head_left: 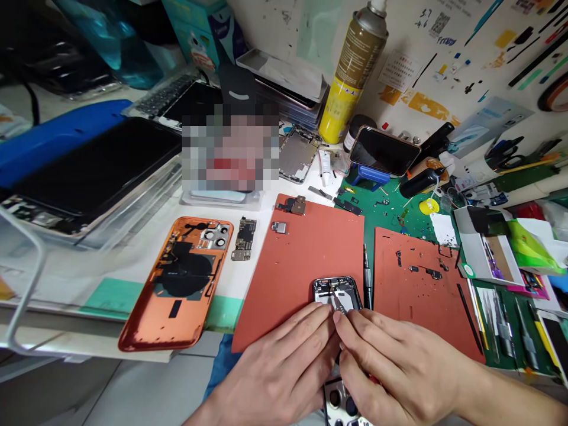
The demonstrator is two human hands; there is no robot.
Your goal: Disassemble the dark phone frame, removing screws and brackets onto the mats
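Note:
An opened phone (318, 290) with bare internals at its top end lies on the red-brown mat, partly hidden under my hands. My left hand (284, 361) has its fingers together over the phone's left side, steadying it. My right hand (394, 361) pinches a slim pointed metal tool that looks like tweezers (339, 303), its tip inside the phone near the top. Something red shows under my right palm. Below my hands, a metal part with round camera lenses (335, 399) sticks out. Whether it joins the phone is hidden.
An orange phone housing (186, 307) lies left of the mat (310, 248), beside a logic board (244, 239). A screwdriver (367, 278) separates this mat from a second mat (399, 302) with small parts. Tools (501, 325) line the right; a spray can (350, 71) stands behind.

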